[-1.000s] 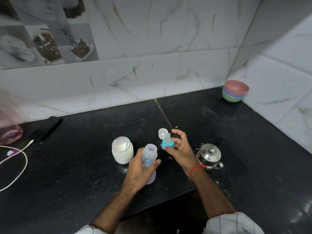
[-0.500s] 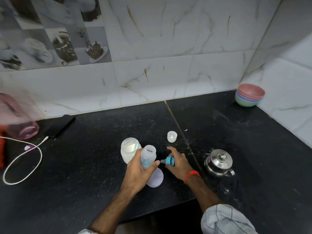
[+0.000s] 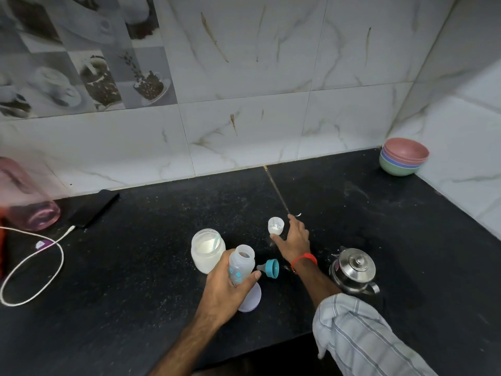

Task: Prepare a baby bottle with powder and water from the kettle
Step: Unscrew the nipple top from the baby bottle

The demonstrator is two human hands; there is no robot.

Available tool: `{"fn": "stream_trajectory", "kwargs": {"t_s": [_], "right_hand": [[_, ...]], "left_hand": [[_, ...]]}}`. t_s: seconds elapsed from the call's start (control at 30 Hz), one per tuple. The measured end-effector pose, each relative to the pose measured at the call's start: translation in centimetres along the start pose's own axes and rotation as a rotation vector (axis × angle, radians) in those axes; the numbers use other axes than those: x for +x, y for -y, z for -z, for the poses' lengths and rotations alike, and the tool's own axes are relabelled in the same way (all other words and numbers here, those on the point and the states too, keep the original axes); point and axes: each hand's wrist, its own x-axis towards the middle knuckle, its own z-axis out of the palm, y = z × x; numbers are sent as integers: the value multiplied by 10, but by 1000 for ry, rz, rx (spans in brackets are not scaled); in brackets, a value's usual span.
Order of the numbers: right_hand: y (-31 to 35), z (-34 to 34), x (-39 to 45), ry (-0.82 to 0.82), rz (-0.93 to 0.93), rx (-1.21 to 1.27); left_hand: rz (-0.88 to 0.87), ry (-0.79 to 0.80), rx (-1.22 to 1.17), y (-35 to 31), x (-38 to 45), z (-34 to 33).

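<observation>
The black counter [image 3: 162, 267] met tiled walls behind and to the right; its near edge dropped off below the forearms. The left hand [image 3: 225, 291] gripped the uncapped baby bottle [image 3: 241, 264], tilted, above a lilac lid [image 3: 250, 299]. The right hand [image 3: 294, 238], fingers spread and holding nothing, lay just beside the small clear cap [image 3: 275, 226]. The teal teat ring [image 3: 271, 268] lay on its side between the hands. The powder jar [image 3: 207, 249] stood touching the left hand's far side; the steel kettle [image 3: 353, 270] stood right of the right forearm. Open counter lay behind the jar. Stacked bowls [image 3: 404, 156] filled the far corner; a phone [image 3: 95, 207], white cable [image 3: 32, 267] and pink bottle [image 3: 29, 207] lay far left.
</observation>
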Motion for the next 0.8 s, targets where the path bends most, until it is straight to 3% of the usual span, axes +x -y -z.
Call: {"fn": "stream_trajectory", "kwargs": {"t_s": [0.2,0.37,0.53,0.7,0.8], "right_hand": [[2,-12,23,49,-24,-148],[-1,-12,25,12,-17,-85],[4,4,5,-13,157,128],[11,34,-24,-73,377,147],[7,43,-41,-77,383,161]], "left_hand": [[-32,-20,3,-4,-1,-2],[-37,-25,-1,-4,-3,-7],[-42,-2,-14,-3,-1,-11],[-13,-17,-24,-6,4,-13],[-8,-26,-27,-8,6,-15]]}}
